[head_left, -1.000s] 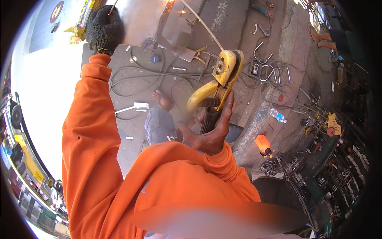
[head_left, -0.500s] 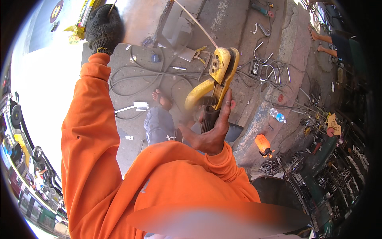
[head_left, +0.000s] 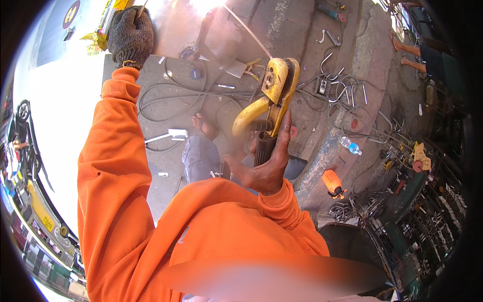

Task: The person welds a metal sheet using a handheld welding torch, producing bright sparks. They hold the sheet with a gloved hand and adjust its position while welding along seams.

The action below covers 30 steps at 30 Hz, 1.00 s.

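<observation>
My right hand [head_left: 274,171], bare, is wrapped round the dark handle of a yellow welding electrode holder [head_left: 275,83]. Clamped in its jaws is a thin welding rod [head_left: 249,31], slanting up and left to a bright white glare [head_left: 209,4] at the top edge. My left hand [head_left: 130,40], in a dark knitted glove, rests closed at the near edge of a metal surface [head_left: 168,43]. A thin rod [head_left: 143,8] sticks up from its fingers; the rod's lower part is hidden. Beside the glove lies a yellow printed packet [head_left: 104,22].
Cables [head_left: 171,117] loop over the ground under my arms. A yellow clamp [head_left: 255,69], a socket box [head_left: 322,86] and bent metal rods [head_left: 347,93] lie beyond. Rightward are a water bottle [head_left: 350,146] and an orange bottle [head_left: 333,182]. Another person's legs [head_left: 410,56] show far right.
A bright glare with a lit haze has appeared at the rod's far end. The electrode holder has shifted slightly up and left. My left hand has hardly moved.
</observation>
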Tool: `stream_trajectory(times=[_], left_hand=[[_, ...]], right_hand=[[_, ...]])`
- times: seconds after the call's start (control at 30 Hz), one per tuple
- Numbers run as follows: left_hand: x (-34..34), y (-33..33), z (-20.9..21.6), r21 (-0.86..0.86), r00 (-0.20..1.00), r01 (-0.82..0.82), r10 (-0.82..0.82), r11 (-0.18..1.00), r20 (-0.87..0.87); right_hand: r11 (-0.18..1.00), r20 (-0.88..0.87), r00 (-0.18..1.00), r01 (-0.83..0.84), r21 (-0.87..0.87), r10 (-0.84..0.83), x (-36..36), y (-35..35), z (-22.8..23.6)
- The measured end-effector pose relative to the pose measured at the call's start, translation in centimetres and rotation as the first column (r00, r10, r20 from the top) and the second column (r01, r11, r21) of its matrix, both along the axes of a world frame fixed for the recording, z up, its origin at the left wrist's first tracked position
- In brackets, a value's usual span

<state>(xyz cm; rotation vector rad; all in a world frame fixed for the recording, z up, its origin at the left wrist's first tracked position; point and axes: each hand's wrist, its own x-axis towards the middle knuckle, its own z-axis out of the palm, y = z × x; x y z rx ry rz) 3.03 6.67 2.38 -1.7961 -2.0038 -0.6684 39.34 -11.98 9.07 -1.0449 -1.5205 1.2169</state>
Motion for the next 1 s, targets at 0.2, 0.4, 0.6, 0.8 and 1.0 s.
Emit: stream_trajectory(times=[0.2,0.4,0.6,0.8,1.0], left_hand=[[0.6,-0.3,0.6,-0.042,0.989,0.022,-0.016,0.999,0.147],[0.1,0.4,1.8,-0.307,0.965,0.097,-0.165,0.947,-0.205],[0.9,-0.3,1.4,-0.096,0.995,-0.031,0.041,0.995,0.095],[0.2,-0.1,0.4,-0.05,0.993,-0.075,0.079,0.996,0.088],[0.1,-0.1,0.4,-0.002,1.0,0.013,-0.013,1.0,0.021]], right_hand=[[0.995,0.075,0.992,0.095,0.029,-0.097,0.0,-0.4,-0.2],[0.994,0.102,0.989,0.105,-0.012,-0.103,0.3,-0.9,-0.4],[0.998,0.086,0.994,0.064,-0.028,-0.062,0.2,-0.8,-0.3],[0.996,0.08,0.996,0.054,-0.07,-0.049,0.1,-0.8,-0.4],[0.995,0.096,0.994,0.064,-0.079,-0.056,0.2,-1.0,-0.7]])
